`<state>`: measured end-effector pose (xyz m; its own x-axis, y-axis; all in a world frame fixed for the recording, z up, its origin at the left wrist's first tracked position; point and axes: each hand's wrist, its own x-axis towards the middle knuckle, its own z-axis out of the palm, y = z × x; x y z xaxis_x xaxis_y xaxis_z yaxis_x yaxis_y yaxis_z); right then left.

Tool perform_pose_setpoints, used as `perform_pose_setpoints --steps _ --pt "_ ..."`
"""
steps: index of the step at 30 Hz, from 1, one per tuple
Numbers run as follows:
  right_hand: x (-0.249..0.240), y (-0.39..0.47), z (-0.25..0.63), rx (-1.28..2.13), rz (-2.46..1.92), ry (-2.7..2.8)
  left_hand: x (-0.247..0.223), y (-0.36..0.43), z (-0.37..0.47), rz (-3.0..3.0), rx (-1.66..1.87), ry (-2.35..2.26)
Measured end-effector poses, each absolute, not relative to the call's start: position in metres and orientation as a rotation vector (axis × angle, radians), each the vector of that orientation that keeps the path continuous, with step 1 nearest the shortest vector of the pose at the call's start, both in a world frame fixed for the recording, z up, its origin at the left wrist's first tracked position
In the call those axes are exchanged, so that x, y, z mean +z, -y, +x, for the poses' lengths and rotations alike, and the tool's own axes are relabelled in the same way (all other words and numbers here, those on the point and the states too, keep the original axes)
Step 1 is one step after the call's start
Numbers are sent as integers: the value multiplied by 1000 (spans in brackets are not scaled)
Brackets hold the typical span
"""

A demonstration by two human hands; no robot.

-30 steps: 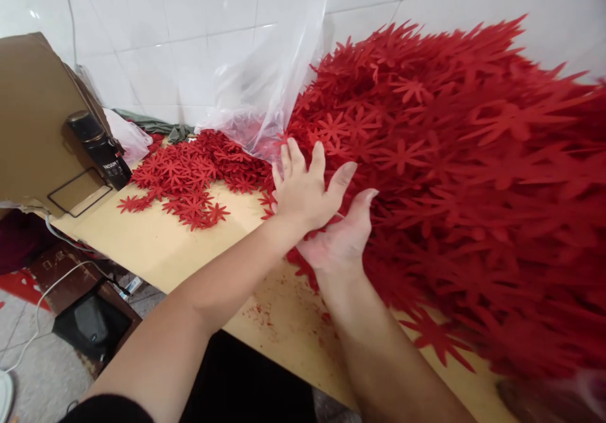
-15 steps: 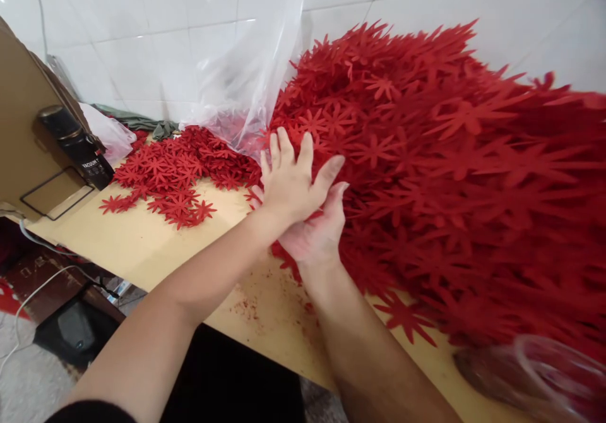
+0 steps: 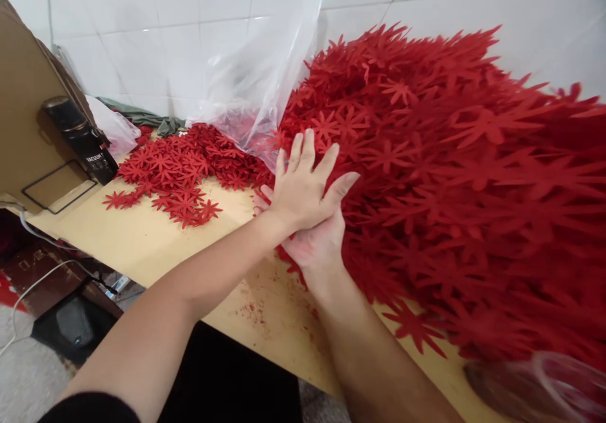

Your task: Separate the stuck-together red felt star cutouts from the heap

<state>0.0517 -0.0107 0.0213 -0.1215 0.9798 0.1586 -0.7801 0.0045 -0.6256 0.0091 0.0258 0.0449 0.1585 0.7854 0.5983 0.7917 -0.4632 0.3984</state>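
Note:
My left hand [image 3: 305, 189] lies palm down across my right hand [image 3: 315, 237], its fingers spread. The right hand is palm up underneath, with its fingertips showing at the left and most of the palm covered. Whether anything is between the two palms is hidden. Both hands are at the left edge of a large heap of red flower-shaped cutouts [image 3: 426, 177]. A smaller pile of the same red cutouts [image 3: 180, 164] lies to their left on the pale yellow table [image 3: 137, 240].
A clear plastic bag [image 3: 265, 88] stands behind the hands against the tiled wall. At the left are a black vacuum flask [image 3: 80, 139] and a cardboard box [image 3: 33, 107]. A clear plastic container [image 3: 563, 385] sits at the lower right.
The view has shifted slightly, so most things appear a little farther right. My left hand has slid slightly over my right palm, covering more of the right thumb.

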Motion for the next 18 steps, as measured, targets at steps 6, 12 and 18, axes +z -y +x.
perform_pose_setpoints --steps 6,12,18 --pt "15 7 47 1625 -547 508 39 -30 2 -2326 -1168 1671" --pt "8 -2 43 1638 -651 509 32 -42 -1 -2336 -1060 1746" --pt "-3 -10 49 1647 -759 387 41 -51 -25 -2500 -1570 1743"
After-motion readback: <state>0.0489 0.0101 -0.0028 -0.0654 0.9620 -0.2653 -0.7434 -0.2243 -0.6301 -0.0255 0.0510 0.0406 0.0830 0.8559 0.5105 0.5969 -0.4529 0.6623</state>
